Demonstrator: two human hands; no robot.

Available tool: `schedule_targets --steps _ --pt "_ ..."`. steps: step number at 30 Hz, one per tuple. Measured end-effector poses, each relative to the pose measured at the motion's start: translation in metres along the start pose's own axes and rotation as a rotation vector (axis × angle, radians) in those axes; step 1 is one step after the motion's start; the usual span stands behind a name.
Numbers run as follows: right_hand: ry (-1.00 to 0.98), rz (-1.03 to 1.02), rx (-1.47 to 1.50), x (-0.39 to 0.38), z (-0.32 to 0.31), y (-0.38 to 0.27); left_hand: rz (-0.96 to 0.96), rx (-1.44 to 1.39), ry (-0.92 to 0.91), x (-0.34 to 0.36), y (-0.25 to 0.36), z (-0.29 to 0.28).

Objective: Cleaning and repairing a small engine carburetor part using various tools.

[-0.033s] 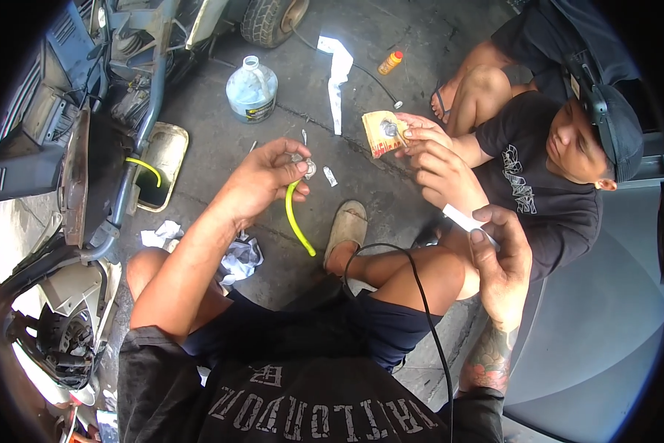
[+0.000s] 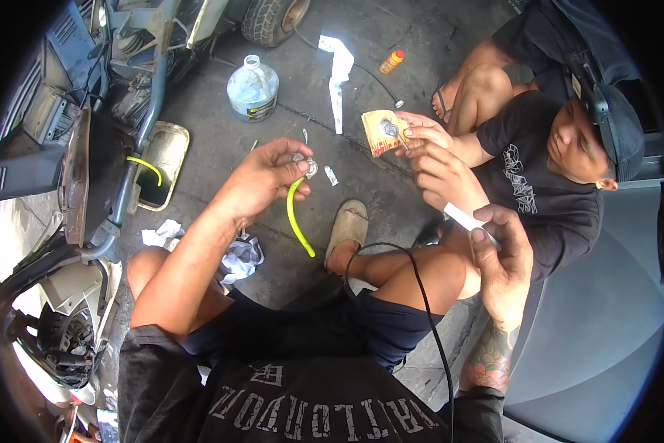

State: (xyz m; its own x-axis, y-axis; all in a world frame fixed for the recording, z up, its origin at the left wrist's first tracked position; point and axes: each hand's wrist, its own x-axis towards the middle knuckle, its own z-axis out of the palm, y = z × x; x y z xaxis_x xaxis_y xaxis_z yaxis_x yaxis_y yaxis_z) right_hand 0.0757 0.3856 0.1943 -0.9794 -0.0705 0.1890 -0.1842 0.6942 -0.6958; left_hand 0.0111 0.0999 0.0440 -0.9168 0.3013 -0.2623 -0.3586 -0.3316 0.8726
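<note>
Left hand [image 2: 269,173]: fingers clamped on a small round silvery metal fitting [image 2: 310,168] joined to a curved yellow-green rubber hose [image 2: 295,218], which hangs down over the grey concrete floor [image 2: 391,133]. Right hand [image 2: 503,255]: raised, fingers pinched together on a short white stick-shaped piece [image 2: 463,215]. Beside: a co-worker's hands [image 2: 428,148] holding a torn tan paper packet [image 2: 382,131]. Floor items: clear plastic jug [image 2: 252,90], small orange bottle [image 2: 391,61], crumpled white rags [image 2: 237,255], tan sandal [image 2: 346,230].
</note>
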Motion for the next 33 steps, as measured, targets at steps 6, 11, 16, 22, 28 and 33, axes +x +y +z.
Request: schedule_targets --steps 6,11,16,22,28,33 --pt "-0.038 -0.087 -0.039 0.002 0.004 0.002 0.005 0.062 0.026 -0.003 0.001 -0.006" --pt "-0.033 -0.04 -0.072 0.001 0.003 0.0 0.009 0.049 0.015 -0.003 0.003 -0.004" --pt "-0.021 -0.09 -0.052 0.001 0.005 0.004 0.028 0.034 0.023 -0.006 0.005 -0.002" --pt "-0.039 -0.04 -0.059 -0.003 0.004 0.003 0.015 0.102 0.029 -0.006 0.005 -0.004" --pt "-0.039 -0.039 -0.006 -0.005 0.007 0.006 0.032 0.039 0.062 -0.007 0.005 -0.003" --pt "-0.054 0.012 0.031 -0.006 0.008 0.005 0.016 0.044 0.052 -0.009 0.008 -0.003"
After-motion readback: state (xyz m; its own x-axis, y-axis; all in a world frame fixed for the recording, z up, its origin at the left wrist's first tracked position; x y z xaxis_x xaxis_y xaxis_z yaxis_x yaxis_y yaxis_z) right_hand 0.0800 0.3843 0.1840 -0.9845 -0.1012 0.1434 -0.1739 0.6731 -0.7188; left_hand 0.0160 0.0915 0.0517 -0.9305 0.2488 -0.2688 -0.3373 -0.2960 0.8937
